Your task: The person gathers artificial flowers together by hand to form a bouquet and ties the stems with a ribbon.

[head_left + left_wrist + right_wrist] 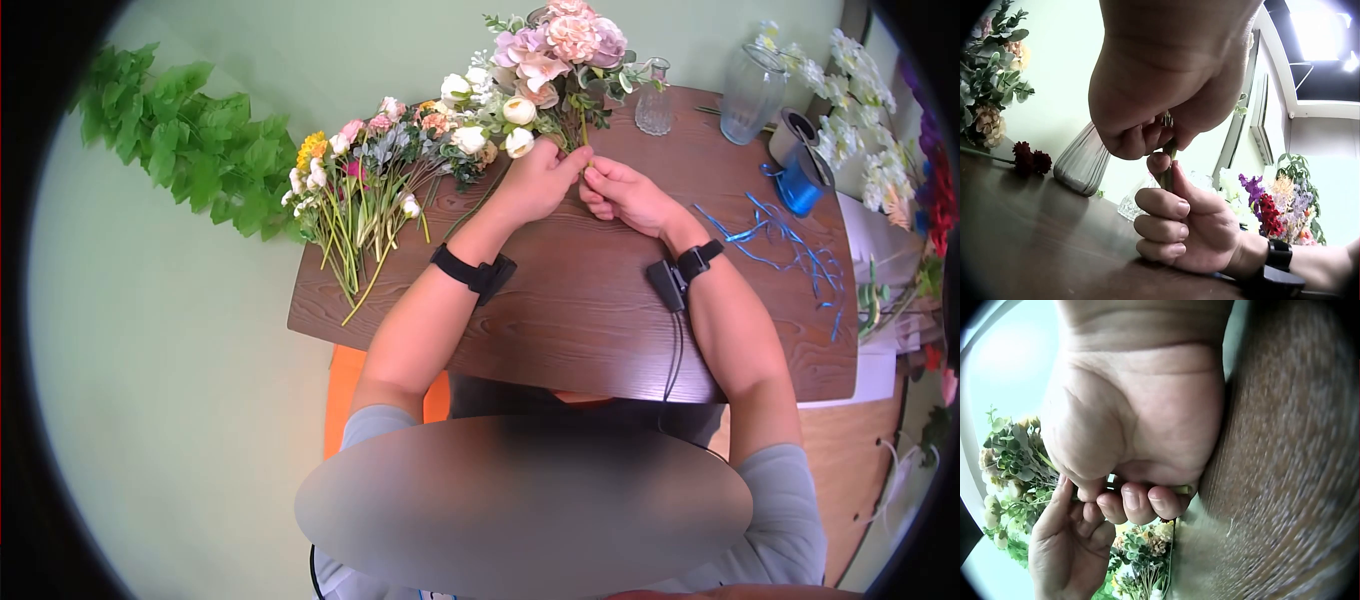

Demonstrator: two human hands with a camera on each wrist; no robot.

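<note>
My left hand grips the stems of a bouquet of pink, lilac and white artificial flowers just under the blooms, which lean away over the table's far edge. Close beside it, my right hand pinches the lower stems, its other fingers curled in. In the right wrist view a cut green stem end pokes out past the right hand's fingers. The left wrist view has the left hand above the right hand, both on the same stems. Palms and fingers hide most of the stems.
Loose flowers lie at the table's left. Behind the hands stand a small glass vase and a larger glass vase. A blue ribbon spool and tangled blue ribbon strips are at the right.
</note>
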